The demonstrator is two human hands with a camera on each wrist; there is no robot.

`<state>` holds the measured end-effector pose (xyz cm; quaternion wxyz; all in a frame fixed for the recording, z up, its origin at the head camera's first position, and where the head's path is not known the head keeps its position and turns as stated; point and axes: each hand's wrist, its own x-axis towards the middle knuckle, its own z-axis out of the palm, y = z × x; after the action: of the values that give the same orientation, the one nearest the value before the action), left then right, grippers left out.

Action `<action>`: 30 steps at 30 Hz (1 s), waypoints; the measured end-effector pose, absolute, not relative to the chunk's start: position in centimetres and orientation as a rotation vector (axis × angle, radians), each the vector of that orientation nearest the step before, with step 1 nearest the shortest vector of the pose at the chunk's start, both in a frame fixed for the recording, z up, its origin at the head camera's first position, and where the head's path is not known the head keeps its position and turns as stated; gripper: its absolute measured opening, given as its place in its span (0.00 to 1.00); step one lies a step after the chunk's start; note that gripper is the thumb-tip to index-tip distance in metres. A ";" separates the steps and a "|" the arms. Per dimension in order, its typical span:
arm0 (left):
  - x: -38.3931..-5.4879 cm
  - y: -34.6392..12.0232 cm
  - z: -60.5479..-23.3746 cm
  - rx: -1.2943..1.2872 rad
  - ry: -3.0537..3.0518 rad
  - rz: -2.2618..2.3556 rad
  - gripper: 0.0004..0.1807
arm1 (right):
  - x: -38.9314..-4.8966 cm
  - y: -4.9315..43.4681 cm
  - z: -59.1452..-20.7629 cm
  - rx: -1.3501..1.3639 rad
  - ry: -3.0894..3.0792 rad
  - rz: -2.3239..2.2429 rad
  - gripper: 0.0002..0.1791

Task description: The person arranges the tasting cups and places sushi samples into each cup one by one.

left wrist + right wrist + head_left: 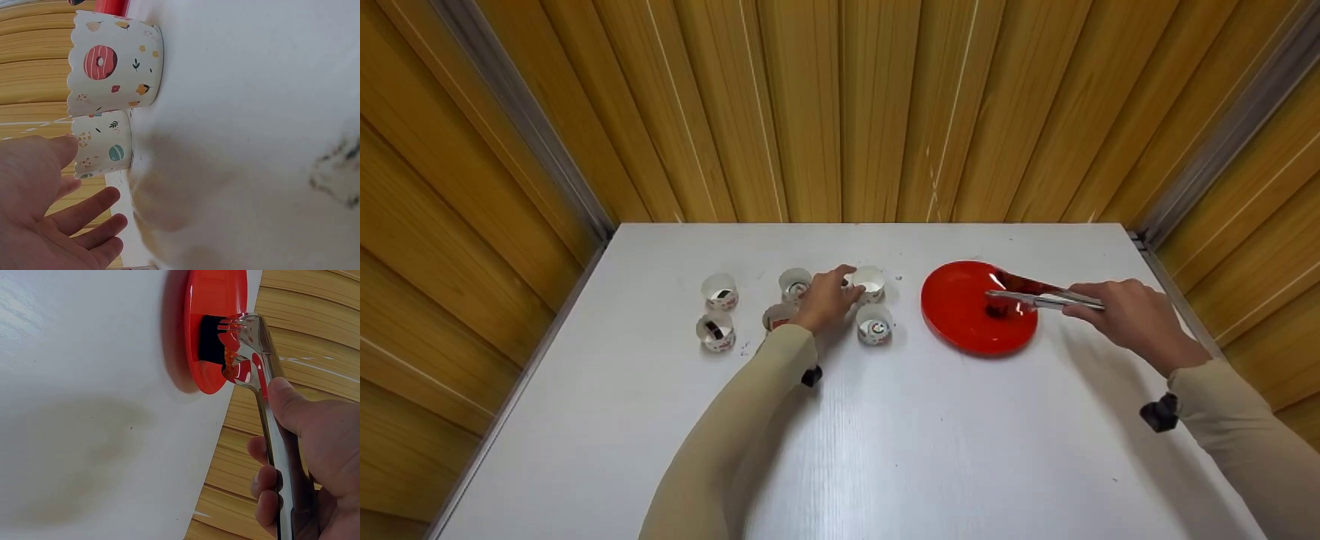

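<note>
My right hand grips metal tongs. Their ends reach over a red plate, at a black-wrapped piece with orange grains on top, which looks like roe sushi. Whether they squeeze it is hard to tell. My left hand is spread beside the back right paper baking cup, its thumb or index finger at the scalloped rim. In the left wrist view that cup shows pastry prints; a nearer cup carries a pink doughnut print.
Several more printed cups stand in two rows on the white table. Dark pieces lie in the back left cup and front left cup. Something reddish is in the front middle cup, partly behind my left hand. Wood-patterned walls surround the table.
</note>
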<state>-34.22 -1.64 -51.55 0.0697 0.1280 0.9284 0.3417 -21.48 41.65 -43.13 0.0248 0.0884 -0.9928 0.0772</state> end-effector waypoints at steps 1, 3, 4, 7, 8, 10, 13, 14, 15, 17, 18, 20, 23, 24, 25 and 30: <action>-34.2 -1.7 -51.5 0.387 2.796 1.029 0.27 | -21.5 41.6 -43.1 0.275 -3.068 0.233 0.24; -34.2 -1.7 -51.5 0.379 2.791 1.035 0.27 | -21.4 41.6 -43.1 0.277 -3.065 0.227 0.24; -34.1 -1.7 -51.5 0.374 2.786 1.038 0.27 | -21.4 41.5 -43.1 0.280 -3.064 0.227 0.23; -34.1 -1.6 -51.5 0.353 2.771 1.042 0.27 | -21.3 41.5 -43.1 0.281 -3.059 0.225 0.23; -34.1 -1.6 -51.4 0.348 2.767 1.045 0.27 | -21.3 41.5 -43.1 0.285 -3.056 0.228 0.23; -34.1 -1.6 -51.4 0.354 2.768 1.047 0.27 | -21.3 41.5 -43.1 0.297 -3.041 0.224 0.22; -34.0 -1.6 -51.4 0.375 2.784 1.046 0.27 | -21.2 41.6 -43.1 0.319 -3.007 0.198 0.20; -34.0 -1.6 -51.5 0.384 2.790 1.045 0.27 | -21.2 41.7 -43.1 0.328 -2.994 0.189 0.19; -34.0 -1.7 -51.5 0.392 2.797 1.041 0.27 | -21.2 41.7 -43.2 0.337 -2.980 0.180 0.18; -34.0 -1.7 -51.5 0.406 2.809 1.032 0.27 | -21.2 41.8 -43.2 0.352 -2.960 0.168 0.17; -34.0 -1.7 -51.6 0.412 2.815 1.025 0.27 | -21.2 41.8 -43.2 0.358 -2.953 0.161 0.17; -34.0 -1.8 -51.6 0.426 2.819 1.024 0.27 | -21.2 41.9 -43.2 0.360 -2.951 0.170 0.17; -34.0 -1.8 -51.6 0.427 2.818 1.026 0.27 | -21.3 41.7 -42.9 0.365 -2.959 0.184 0.17; -34.0 -1.8 -51.6 0.425 2.818 1.027 0.27 | -21.4 41.6 -42.8 0.365 -2.964 0.189 0.17; -34.0 -1.8 -51.6 0.420 2.815 1.028 0.27 | -21.4 41.5 -42.7 0.364 -2.969 0.193 0.17; -34.1 -1.6 -51.5 0.391 2.800 1.029 0.27 | -21.7 41.1 -42.1 0.371 -2.987 0.198 0.17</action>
<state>-34.10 -1.62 -51.51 0.0665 0.1296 0.9286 0.3413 -21.70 41.05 -42.06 0.0625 0.1227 -0.9883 0.0655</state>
